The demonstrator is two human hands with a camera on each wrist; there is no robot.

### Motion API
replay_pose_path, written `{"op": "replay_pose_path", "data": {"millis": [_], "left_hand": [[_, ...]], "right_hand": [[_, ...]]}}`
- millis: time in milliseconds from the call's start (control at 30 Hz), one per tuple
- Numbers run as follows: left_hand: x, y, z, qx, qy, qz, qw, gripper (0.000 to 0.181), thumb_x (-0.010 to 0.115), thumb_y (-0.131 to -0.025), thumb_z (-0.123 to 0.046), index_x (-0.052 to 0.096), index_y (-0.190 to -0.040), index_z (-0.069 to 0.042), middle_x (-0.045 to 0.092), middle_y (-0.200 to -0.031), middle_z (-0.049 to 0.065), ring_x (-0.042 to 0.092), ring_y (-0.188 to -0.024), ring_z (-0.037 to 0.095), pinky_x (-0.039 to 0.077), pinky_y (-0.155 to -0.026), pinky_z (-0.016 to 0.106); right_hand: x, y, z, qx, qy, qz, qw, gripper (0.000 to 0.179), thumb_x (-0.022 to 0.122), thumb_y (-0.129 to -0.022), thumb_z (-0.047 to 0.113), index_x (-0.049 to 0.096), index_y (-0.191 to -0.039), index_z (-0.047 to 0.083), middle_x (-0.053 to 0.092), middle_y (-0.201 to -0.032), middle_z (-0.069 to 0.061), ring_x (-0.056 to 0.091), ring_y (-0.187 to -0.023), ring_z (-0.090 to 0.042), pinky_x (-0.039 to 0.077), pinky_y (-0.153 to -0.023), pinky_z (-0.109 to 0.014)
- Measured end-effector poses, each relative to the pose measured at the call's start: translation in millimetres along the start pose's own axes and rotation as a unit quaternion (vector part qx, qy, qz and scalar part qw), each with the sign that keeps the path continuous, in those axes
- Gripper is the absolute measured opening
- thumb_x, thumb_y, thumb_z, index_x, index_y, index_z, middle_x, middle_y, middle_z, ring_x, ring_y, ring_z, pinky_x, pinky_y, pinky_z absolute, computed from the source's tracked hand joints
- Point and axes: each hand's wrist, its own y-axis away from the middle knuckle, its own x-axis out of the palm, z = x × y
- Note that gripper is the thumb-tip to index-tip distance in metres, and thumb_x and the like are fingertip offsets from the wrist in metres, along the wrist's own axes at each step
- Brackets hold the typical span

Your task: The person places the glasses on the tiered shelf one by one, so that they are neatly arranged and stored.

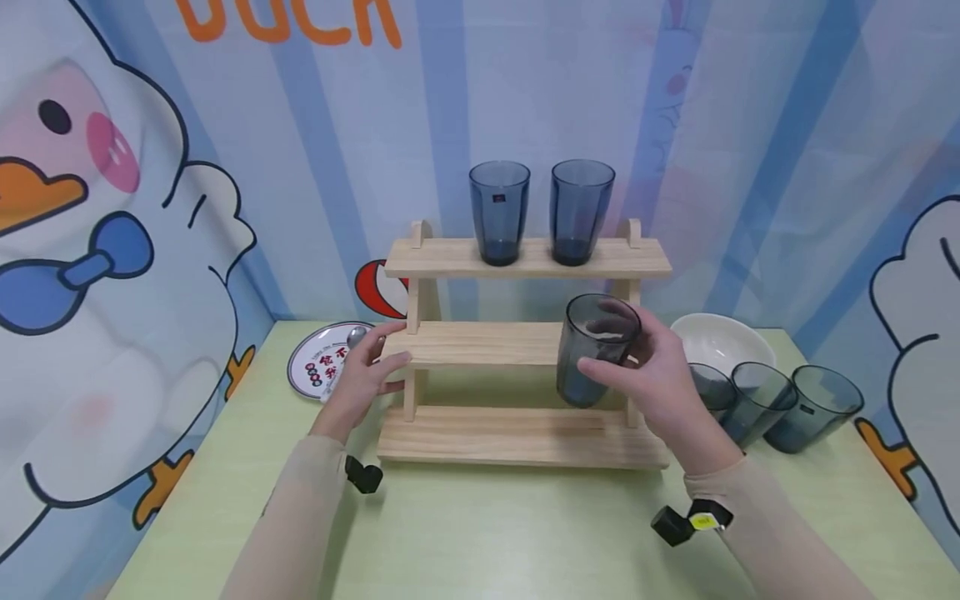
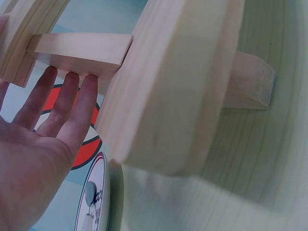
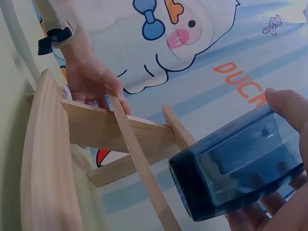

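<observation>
My right hand [image 1: 667, 379] grips a blue-tinted drinking glass [image 1: 581, 367], thumb on the near side and fingers round the far side. In the head view the glass overlaps the right part of the middle shelf of a three-tier wooden display rack [image 1: 480, 343]. Its thick dark base points away from my palm in the right wrist view. My left hand [image 1: 360, 383] holds the left end of the middle shelf between thumb and index finger; its other fingers [image 2: 62, 106] reach along the side support. Two similar glasses [image 1: 499, 212] stand upright on the top shelf.
Right of the rack, several more tinted glasses [image 1: 813, 408] stand on the pale green table [image 1: 480, 533], before a white bowl [image 1: 723, 340]. At the left lies a printed plate [image 1: 309, 354] with a spoon [image 1: 356, 336] on it. A duck-print curtain [image 1: 337, 150] hangs behind.
</observation>
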Motion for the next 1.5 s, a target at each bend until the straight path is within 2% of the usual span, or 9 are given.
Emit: {"op": "replay_pose_path", "data": {"millis": [167,433,700,967,1267,1500], "left_hand": [[-0.9,-0.5,0.6,0.001,-0.001,0.003,1.0,0.058,0.069,-0.103,-0.024,0.047,-0.156,-0.026,0.041,-0.161,0.014,0.049,-0.139,0.042,0.055,-0.1,0.061],[-1.0,-1.2,1.4,-0.001,0.001,0.003,1.0,0.058,0.07,-0.102,-0.025,0.048,-0.156,-0.027,0.041,-0.162,0.013,0.049,-0.139,0.041,0.056,-0.1,0.061],[-0.8,-2.0,1.1,0.006,0.004,0.002,1.0,0.057,0.069,-0.102,-0.022,0.048,-0.155,-0.026,0.042,-0.16,0.014,0.05,-0.138,0.042,0.056,-0.099,0.062],[-0.8,-1.8,2.2,0.004,0.005,0.005,1.0,0.057,0.069,-0.102,-0.023,0.048,-0.155,-0.025,0.042,-0.161,0.013,0.049,-0.139,0.042,0.055,-0.1,0.061],[-1.1,-1.5,1.9,0.006,0.01,0.006,0.9999,0.058,0.07,-0.102,-0.022,0.048,-0.155,-0.025,0.043,-0.159,0.015,0.051,-0.137,0.042,0.056,-0.099,0.061],[-1.7,-1.8,2.6,0.005,0.007,0.006,0.9999,0.057,0.07,-0.102,-0.023,0.049,-0.155,-0.026,0.044,-0.158,0.015,0.051,-0.136,0.041,0.056,-0.099,0.061]], "right_hand": [[13,-17.0,2,-0.001,0.006,-0.003,1.0,0.069,0.086,-0.087,0.012,0.056,-0.149,0.021,0.066,-0.13,-0.004,0.065,-0.111,-0.023,0.059,-0.088,-0.026],[33,-39.2,3,-0.015,-0.018,0.0,0.9997,0.07,0.088,-0.085,0.014,0.058,-0.147,0.021,0.064,-0.13,-0.007,0.063,-0.115,-0.026,0.059,-0.089,-0.029],[49,-57.8,-2,-0.023,-0.017,0.002,0.9996,0.071,0.09,-0.084,0.02,0.058,-0.148,0.023,0.059,-0.135,-0.006,0.063,-0.119,-0.024,0.056,-0.098,-0.033],[63,-70.1,-8,-0.032,-0.01,0.021,0.9992,0.075,0.09,-0.084,0.016,0.056,-0.15,0.024,0.063,-0.134,-0.008,0.063,-0.113,-0.027,0.057,-0.094,-0.035],[76,-78.8,-12,-0.011,0.018,0.026,0.9994,0.074,0.092,-0.083,0.022,0.058,-0.148,0.025,0.064,-0.133,-0.006,0.062,-0.114,-0.029,0.058,-0.09,-0.042],[79,-81.7,-8,0.018,0.014,0.029,0.9993,0.076,0.09,-0.085,0.024,0.054,-0.151,0.027,0.062,-0.137,-0.005,0.059,-0.12,-0.029,0.056,-0.096,-0.046]]}}
